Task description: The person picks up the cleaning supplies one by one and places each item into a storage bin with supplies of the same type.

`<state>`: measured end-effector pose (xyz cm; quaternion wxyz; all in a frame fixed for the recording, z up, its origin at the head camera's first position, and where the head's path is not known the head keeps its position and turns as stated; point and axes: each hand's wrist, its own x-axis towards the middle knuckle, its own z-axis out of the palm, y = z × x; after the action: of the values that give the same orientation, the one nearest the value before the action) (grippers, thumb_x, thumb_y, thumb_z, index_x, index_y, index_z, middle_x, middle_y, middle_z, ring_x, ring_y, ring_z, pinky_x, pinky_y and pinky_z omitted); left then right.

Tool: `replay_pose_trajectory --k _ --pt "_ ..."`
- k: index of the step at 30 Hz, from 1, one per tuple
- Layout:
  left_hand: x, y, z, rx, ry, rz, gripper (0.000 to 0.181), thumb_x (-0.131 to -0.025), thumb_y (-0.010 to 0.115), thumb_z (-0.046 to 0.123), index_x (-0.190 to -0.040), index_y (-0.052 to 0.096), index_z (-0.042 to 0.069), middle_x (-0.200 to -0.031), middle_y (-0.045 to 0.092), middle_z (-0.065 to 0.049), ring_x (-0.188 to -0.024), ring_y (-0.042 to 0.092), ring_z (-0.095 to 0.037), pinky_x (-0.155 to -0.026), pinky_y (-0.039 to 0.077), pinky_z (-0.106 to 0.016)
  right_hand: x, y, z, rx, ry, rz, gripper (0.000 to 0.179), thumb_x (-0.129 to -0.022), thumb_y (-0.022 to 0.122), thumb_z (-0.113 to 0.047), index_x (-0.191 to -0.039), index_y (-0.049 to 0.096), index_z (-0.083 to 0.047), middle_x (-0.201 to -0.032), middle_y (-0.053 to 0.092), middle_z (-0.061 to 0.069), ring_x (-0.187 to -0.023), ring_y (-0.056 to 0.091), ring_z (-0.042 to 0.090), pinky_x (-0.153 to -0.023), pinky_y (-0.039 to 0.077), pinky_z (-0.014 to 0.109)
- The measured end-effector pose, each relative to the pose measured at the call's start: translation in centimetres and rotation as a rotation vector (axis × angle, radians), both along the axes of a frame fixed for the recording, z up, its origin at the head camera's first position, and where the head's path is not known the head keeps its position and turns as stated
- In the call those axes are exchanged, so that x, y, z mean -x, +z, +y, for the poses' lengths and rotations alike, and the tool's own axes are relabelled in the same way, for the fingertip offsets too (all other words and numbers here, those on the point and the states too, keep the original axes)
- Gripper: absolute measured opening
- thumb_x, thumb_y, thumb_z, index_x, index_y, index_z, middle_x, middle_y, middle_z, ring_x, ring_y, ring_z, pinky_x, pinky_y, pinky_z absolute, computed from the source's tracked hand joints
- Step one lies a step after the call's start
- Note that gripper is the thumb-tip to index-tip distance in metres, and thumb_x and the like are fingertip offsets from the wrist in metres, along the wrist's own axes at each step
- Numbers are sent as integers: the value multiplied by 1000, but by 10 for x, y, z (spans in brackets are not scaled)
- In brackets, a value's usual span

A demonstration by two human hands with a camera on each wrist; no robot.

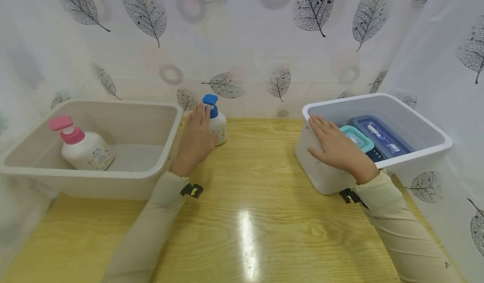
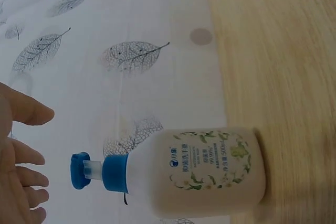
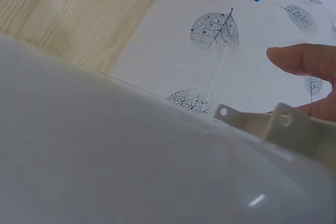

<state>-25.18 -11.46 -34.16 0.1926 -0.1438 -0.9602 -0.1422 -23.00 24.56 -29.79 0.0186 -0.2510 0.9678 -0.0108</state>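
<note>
A white hand-soap bottle with a blue pump top stands upright at the back of the table. My left hand, its fingers extended, is just in front of this bottle; in the left wrist view a gap shows between the fingers and the pump. Over the near left corner of the right-hand bin is my right hand, fingers straight. Whether it touches the rim cannot be told. That bin holds a teal-lidded box and a dark blue-lidded container.
On the left stands a beige bin with a pink-pump soap bottle leaning inside it. The wooden table stretches between the two bins. A leaf-patterned curtain hangs behind and along the sides.
</note>
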Motion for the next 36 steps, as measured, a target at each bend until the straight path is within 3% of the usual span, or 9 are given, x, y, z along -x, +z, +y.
replay_pose_trajectory --k 6,14,19,26,31,36 --pt "13 -8 -1 -180 48 62 80 -87 63 25 -147 21 -5 -154 22 -22 -144 21 -35 -119 20 -45 0 -3 1 10 -3 6 76 -96 49 -31 -148 9 6 -156 10 25 -144 9 42 -118 9 55" --pt "27 -12 5 -596 59 114 77 -84 66 20 -147 26 2 -146 38 -20 -136 37 -33 -113 33 -46 -1 -3 3 24 -9 16 76 -96 50 -32 -149 9 5 -156 11 24 -144 9 41 -118 10 56" --pt "38 -17 6 -817 14 134 70 -87 63 12 -146 27 0 -142 43 -18 -134 40 -29 -114 33 -41 -1 -2 2 25 -8 2 77 -96 49 -32 -149 8 5 -156 10 24 -144 9 41 -118 10 56" --pt "54 -27 2 -1167 -103 77 55 -93 44 15 -145 32 2 -142 43 -20 -134 41 -29 -115 30 -39 -2 -1 2 29 -11 0 76 -96 49 -31 -148 8 7 -155 10 25 -144 9 42 -117 10 56" --pt "64 -31 0 -1262 -164 79 49 -96 35 12 -143 33 -1 -140 41 -26 -131 41 -35 -115 30 -44 0 -2 2 39 -4 -2 76 -96 49 -30 -148 8 7 -155 10 26 -144 9 42 -117 10 56" --pt "64 -29 -1 -1271 -192 68 46 -98 25 9 -141 31 -7 -137 39 -32 -129 41 -41 -112 30 -52 1 -3 2 44 1 -9 76 -96 49 -30 -148 7 6 -156 9 25 -144 8 41 -118 10 56"
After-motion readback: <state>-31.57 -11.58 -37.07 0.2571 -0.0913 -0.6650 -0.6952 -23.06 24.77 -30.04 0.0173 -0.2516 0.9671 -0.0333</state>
